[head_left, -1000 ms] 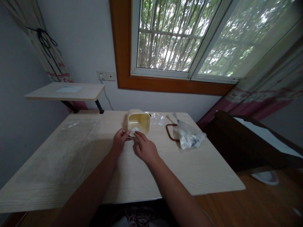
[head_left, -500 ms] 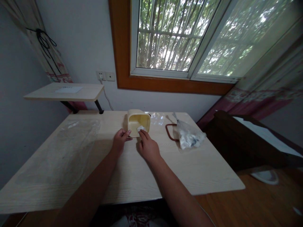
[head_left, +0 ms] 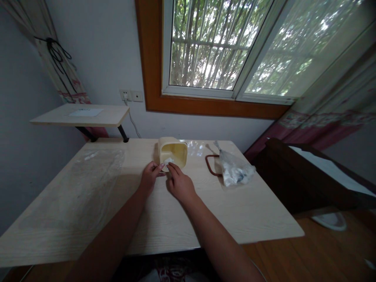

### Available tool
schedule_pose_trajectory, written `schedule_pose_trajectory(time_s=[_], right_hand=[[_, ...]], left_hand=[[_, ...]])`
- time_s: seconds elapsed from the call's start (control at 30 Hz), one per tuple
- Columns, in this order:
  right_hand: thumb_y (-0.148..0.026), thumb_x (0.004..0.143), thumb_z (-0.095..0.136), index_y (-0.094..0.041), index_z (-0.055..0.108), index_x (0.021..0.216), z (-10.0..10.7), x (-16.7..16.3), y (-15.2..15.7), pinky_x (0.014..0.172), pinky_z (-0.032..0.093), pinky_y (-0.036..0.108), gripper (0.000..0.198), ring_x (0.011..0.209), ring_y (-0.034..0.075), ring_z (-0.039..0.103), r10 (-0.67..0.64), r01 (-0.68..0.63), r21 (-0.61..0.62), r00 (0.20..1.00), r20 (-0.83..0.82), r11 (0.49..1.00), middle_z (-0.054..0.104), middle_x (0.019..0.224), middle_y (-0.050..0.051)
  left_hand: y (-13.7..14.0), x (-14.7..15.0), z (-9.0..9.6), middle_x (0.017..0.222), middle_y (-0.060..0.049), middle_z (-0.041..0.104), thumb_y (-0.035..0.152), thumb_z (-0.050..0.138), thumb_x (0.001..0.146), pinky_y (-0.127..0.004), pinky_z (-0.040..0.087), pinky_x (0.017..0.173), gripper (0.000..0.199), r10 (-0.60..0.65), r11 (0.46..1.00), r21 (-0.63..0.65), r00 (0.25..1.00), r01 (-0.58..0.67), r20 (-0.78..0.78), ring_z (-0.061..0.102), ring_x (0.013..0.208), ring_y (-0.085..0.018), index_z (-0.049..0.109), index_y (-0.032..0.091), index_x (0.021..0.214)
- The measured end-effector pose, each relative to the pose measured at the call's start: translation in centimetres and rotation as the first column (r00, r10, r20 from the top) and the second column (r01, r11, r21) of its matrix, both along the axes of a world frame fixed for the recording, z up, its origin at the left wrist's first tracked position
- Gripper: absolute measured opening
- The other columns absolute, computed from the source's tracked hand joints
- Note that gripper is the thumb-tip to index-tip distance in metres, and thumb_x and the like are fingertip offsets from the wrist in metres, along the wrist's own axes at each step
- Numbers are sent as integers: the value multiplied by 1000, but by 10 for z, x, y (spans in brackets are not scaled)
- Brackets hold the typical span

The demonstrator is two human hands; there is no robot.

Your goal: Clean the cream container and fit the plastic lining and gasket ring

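The tub (head_left: 178, 152) is cream plastic, smooth, with a soft sheen on its inner walls. The white scrap (head_left: 168, 161) at its rim looks thin and soft, paper or cloth (too small to tell which). The desk (head_left: 164, 223) shows a pale wood grain, mostly matt. The plastic sheet (head_left: 100, 168) is clear and thin, shiny where it creases. The bag (head_left: 238, 170) is see-through plastic, crinkled and glinting; the reddish-brown loop (head_left: 208, 165) looks smooth. The shelf (head_left: 111, 116) has a matt, pale wood finish beneath white paper (head_left: 85, 112). The window frame (head_left: 205, 107) looks like brown wood, the left-hand curtain (head_left: 37, 19) soft cloth.
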State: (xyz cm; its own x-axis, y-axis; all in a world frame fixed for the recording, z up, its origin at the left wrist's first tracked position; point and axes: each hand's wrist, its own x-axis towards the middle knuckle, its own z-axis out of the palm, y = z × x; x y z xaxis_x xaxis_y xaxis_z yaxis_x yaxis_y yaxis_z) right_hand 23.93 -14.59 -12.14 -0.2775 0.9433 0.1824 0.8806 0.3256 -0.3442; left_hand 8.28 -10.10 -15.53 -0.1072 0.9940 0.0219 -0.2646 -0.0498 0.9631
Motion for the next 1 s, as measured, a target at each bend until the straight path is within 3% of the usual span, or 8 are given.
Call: schedule_pose_trajectory(time_s=[0.6,1.0], right_hand=[[-22,90,47,-22,38,154,-3,6,4,87,59,37,65,110,24,69,-125,123,22,990,71,992,38,162,9],[-19,88,48,-21,37,155,-3,1,-2,97,56,34,68,121,22,63,45,-44,12,997,-56,999,37,162,7]], left_hand=[[-1,-1,2,70,2,58,49,82,69,-28,61,59,43,-21,1000,-3,1000,21,-5,60,65,-12,54,17,69],[-4,-1,5,68,3,54,48,82,70,-28,61,59,42,-20,1000,1,1000,20,-12,57,64,-11,54,17,69]])
